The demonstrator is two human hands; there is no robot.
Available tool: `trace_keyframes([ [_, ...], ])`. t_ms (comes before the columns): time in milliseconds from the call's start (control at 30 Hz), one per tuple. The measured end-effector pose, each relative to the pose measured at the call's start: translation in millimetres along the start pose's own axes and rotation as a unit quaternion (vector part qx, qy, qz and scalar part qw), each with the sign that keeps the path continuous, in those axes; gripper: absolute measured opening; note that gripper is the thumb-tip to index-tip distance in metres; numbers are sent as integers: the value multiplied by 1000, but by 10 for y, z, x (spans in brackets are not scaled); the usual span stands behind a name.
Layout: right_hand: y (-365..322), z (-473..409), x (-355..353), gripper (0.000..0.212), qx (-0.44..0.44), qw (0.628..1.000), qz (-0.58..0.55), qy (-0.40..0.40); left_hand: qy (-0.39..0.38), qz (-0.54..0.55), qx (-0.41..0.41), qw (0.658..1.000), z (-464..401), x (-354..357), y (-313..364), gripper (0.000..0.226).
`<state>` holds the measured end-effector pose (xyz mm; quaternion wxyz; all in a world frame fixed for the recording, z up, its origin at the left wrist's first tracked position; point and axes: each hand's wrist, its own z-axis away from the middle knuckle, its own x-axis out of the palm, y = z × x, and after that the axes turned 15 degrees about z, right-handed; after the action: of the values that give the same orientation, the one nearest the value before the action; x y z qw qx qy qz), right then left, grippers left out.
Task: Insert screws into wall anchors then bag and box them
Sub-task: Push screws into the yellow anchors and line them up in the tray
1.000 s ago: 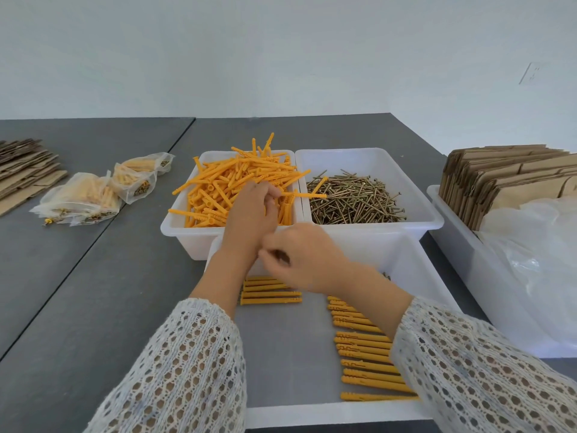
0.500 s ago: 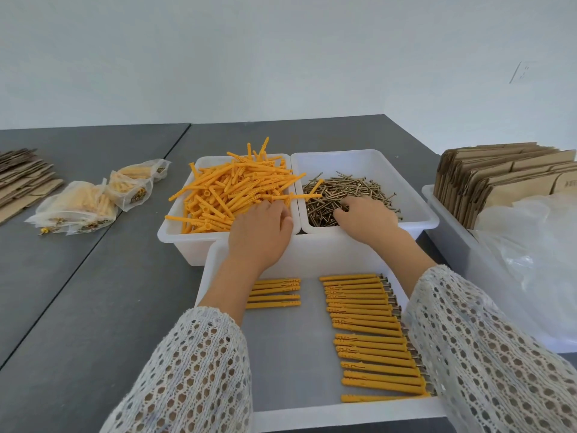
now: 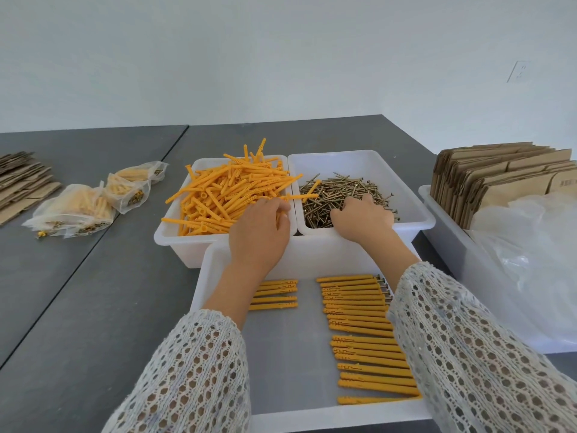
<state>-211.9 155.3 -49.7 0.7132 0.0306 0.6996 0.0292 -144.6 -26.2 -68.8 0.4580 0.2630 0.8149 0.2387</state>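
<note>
Grey tabletop (image 3: pixel 78 307) against a plain white wall, three white bins grouped mid-table. Back-left bin (image 3: pixel 175 242) is heaped with loose orange wall anchors (image 3: pixel 224 195); back-right bin (image 3: pixel 415 210) holds a pile of brass-coloured screws (image 3: pixel 343 192). Left hand (image 3: pixel 259 235) reaches into the anchor heap at its near right edge, fingers curled down among the anchors; cannot tell if it grips one. Right hand (image 3: pixel 363 218) sits on the screw pile, fingertips buried, grip also unclear. Near tray (image 3: pixel 203 285) carries assembled anchors (image 3: pixel 359 314) laid in two rows, screw heads showing at the right ends. Filled plastic bags (image 3: pixel 78 210) lie far left beside flat cardboard (image 3: pixel 22 185); more flattened boxes (image 3: pixel 499 176) stand in a right-hand bin with clear plastic (image 3: pixel 530 260).
</note>
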Motion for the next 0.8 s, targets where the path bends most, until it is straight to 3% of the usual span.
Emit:
trace_keyframes([
  [267, 11, 39, 22, 28, -7, 995, -79, 64, 11, 7, 9, 1000, 8, 16, 32, 15],
  [533, 5, 29, 26, 27, 0, 996, -73, 53, -19, 9, -45, 999, -34, -5, -6, 7],
  [800, 24, 65, -4, 33, -2, 983, -144, 113, -7, 52, -42, 998, -37, 7, -11, 11],
])
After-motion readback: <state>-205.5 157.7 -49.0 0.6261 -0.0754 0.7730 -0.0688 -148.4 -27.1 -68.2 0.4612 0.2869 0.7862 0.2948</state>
